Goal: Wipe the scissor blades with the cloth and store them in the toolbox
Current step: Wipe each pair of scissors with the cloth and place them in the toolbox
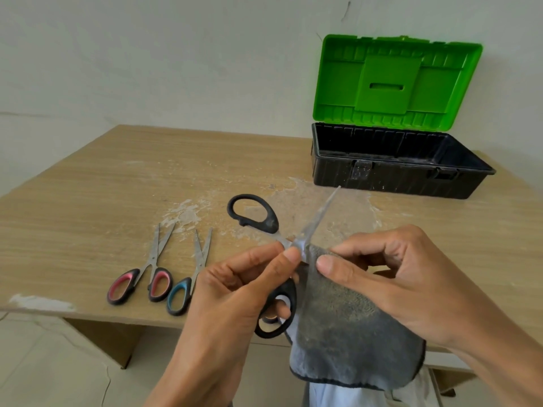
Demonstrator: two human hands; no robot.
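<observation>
The black-handled scissors (pixel 258 218) are gripped by the left hand (pixel 232 292) at near centre, over the table's near edge, with the blades spread wide. One finger is passed through the lower handle loop, and thumb and forefinger are pinched near the pivot. The upper loop is free and points far-left. One blade (pixel 318 215) is angled up toward far-right and is motion-blurred. The second blade is not visible and is probably covered by the cloth.

The grey cloth (pixel 352 327) is grasped by the right hand (pixel 396 277). Its top edge is pinched between thumb and forefinger at the blade base, just beside the left fingertips. The rest of the cloth is hung below the table edge, and a dark hem is seen along the bottom.

The toolbox (pixel 396 177) is set at far right on the table, well apart from the held scissors. It has a black base, and the green lid (pixel 396 83) is stood open against the wall.

Two smaller scissors are laid near left, side by side, slightly open, with tips pointing far. These are a pink-handled pair (pixel 141 277) and a blue-handled pair (pixel 188 280). The blue pair is partly hidden by the left hand.

The wooden table (pixel 88 186) is smeared with whitish residue at centre and at the near-left edge.
</observation>
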